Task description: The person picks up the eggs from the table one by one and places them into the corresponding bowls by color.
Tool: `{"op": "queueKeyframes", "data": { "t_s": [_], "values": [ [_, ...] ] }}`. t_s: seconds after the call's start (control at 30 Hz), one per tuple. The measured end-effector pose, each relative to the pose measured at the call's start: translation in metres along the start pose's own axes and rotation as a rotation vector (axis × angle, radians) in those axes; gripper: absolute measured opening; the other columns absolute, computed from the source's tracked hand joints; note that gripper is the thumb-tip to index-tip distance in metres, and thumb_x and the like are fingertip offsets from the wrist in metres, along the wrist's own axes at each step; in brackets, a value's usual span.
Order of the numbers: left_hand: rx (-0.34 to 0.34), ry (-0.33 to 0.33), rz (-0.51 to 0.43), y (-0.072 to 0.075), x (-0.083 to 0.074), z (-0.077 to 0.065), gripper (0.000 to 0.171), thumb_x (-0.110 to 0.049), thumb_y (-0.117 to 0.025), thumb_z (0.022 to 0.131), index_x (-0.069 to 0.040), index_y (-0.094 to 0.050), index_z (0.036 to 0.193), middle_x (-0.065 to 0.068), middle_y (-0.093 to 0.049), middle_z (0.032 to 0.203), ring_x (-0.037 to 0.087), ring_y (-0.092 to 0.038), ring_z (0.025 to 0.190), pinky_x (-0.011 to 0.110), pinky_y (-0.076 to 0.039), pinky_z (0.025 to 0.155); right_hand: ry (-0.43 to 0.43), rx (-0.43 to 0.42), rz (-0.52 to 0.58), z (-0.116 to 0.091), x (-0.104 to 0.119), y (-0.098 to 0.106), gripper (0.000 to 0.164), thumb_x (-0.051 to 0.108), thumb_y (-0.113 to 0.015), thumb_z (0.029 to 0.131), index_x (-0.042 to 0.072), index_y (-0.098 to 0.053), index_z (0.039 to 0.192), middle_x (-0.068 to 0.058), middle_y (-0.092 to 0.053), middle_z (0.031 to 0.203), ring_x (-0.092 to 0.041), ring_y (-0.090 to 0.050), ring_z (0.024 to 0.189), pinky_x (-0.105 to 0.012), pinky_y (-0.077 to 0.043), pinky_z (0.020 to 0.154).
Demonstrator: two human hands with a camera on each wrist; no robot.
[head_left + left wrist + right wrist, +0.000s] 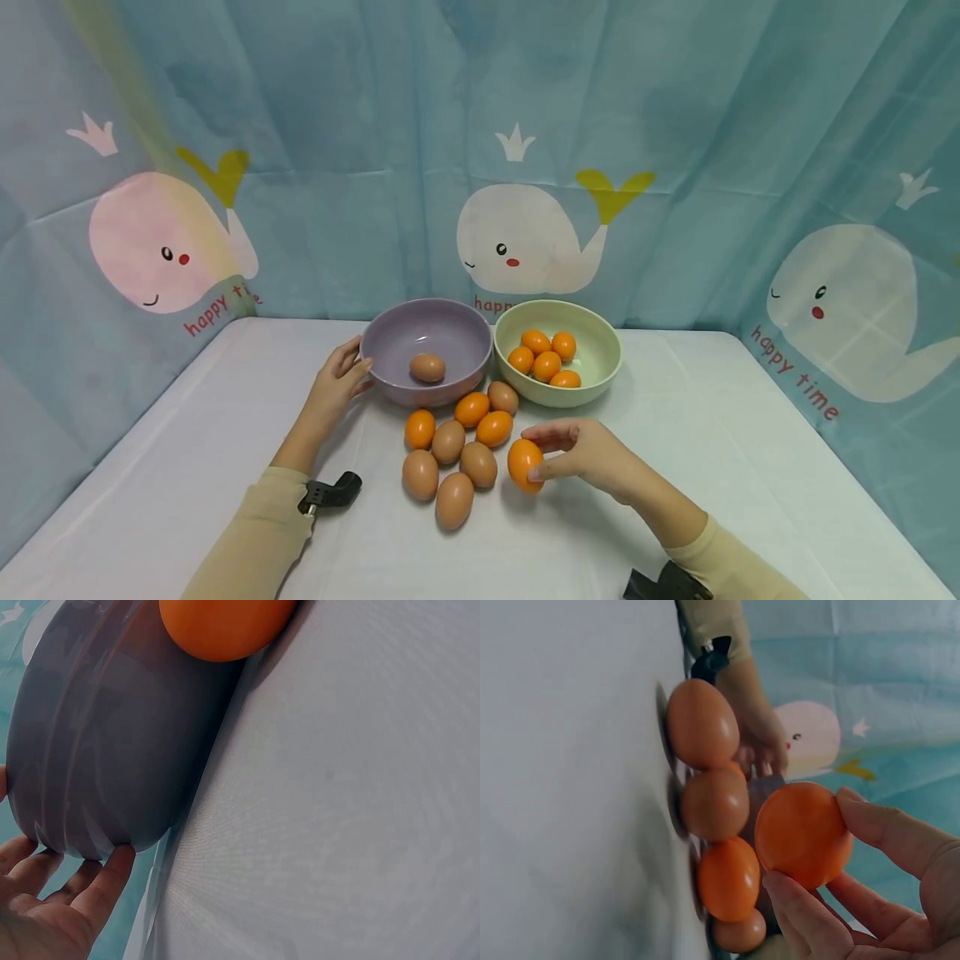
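1. Glossy round purple bowl (427, 333): solid colour, unpatterned.
2. Glossy round pale-green bowl (596, 358): solid colour, unpatterned.
3. Smooth oval orange pieces (522, 465): plain.
4. Smooth oval brown eggs (454, 501): plain.
5. White table covering (712, 433): plain.
6. Blue-green fabric curtain (337, 233): printed with pink and white whales (525, 225), yellow-green tail fins (612, 204), pale crowns (515, 147), red lettering (772, 353).
7. Beige sleeves (255, 525): plain.

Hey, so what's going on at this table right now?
A person's right hand pinches an orange egg, raised off the white table. The left hand holds the side of a purple bowl, with one brown egg inside. Beside it, a green bowl holds five orange eggs. In front of the bowls, five brown eggs and three orange ones lie loose.
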State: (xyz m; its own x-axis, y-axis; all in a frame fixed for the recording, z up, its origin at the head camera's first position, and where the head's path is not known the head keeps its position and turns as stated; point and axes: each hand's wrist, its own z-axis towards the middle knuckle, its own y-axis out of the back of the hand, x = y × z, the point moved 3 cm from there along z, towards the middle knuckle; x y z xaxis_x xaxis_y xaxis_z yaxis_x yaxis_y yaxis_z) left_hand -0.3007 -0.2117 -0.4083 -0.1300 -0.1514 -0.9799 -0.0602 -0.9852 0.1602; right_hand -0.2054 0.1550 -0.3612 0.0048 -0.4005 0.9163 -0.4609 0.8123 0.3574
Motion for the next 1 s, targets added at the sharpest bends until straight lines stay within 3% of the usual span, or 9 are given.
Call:
{"op": "queueKeyframes", "data": {
  "t_s": [0.37, 0.63, 0.83, 1.0],
  "values": [
    [-0.001, 0.007, -0.016, 0.0, 0.0, -0.001, 0.067, -0.027, -0.048, 0.106, -0.005, -0.014, 0.159, 0.014, -0.014, 0.167, 0.034, -0.025, 0.151, 0.014, -0.053, 0.094, -0.003, -0.045, 0.031, 0.007, 0.012, 0.031, 0.052, 0.019, -0.079, 0.084, 0.001, -0.063, 0.13, -0.012, -0.071, 0.12, -0.016, -0.066, 0.107, -0.036, -0.058, 0.097],
    [0.001, 0.008, -0.018, -0.001, -0.002, 0.0, 0.067, -0.027, -0.047, 0.106, -0.005, -0.013, 0.159, 0.015, -0.013, 0.167, 0.036, -0.024, 0.152, 0.011, -0.052, 0.092, 0.005, -0.12, 0.034, 0.017, 0.019, 0.056, 0.055, 0.021, -0.078, 0.086, 0.0, -0.061, 0.134, -0.015, -0.068, 0.128, -0.014, -0.066, 0.108, -0.034, -0.059, 0.095],
    [-0.005, 0.011, -0.013, -0.001, -0.002, 0.0, 0.067, -0.028, -0.048, 0.106, -0.005, -0.014, 0.159, 0.015, -0.013, 0.167, 0.035, -0.025, 0.151, 0.019, -0.053, 0.098, -0.016, -0.131, 0.102, 0.028, 0.019, 0.069, 0.056, 0.017, -0.076, 0.088, -0.003, -0.056, 0.137, -0.017, -0.062, 0.136, -0.01, -0.067, 0.106, -0.029, -0.06, 0.092],
    [-0.003, 0.01, -0.014, -0.001, -0.001, 0.001, 0.067, -0.029, -0.048, 0.106, -0.005, -0.014, 0.159, 0.013, -0.014, 0.167, 0.035, -0.025, 0.151, 0.013, -0.052, 0.093, -0.045, -0.161, 0.155, 0.038, 0.015, 0.081, 0.057, 0.015, -0.074, 0.09, -0.005, -0.054, 0.138, -0.018, -0.058, 0.139, -0.007, -0.068, 0.101, -0.026, -0.059, 0.091]
  ]
}}
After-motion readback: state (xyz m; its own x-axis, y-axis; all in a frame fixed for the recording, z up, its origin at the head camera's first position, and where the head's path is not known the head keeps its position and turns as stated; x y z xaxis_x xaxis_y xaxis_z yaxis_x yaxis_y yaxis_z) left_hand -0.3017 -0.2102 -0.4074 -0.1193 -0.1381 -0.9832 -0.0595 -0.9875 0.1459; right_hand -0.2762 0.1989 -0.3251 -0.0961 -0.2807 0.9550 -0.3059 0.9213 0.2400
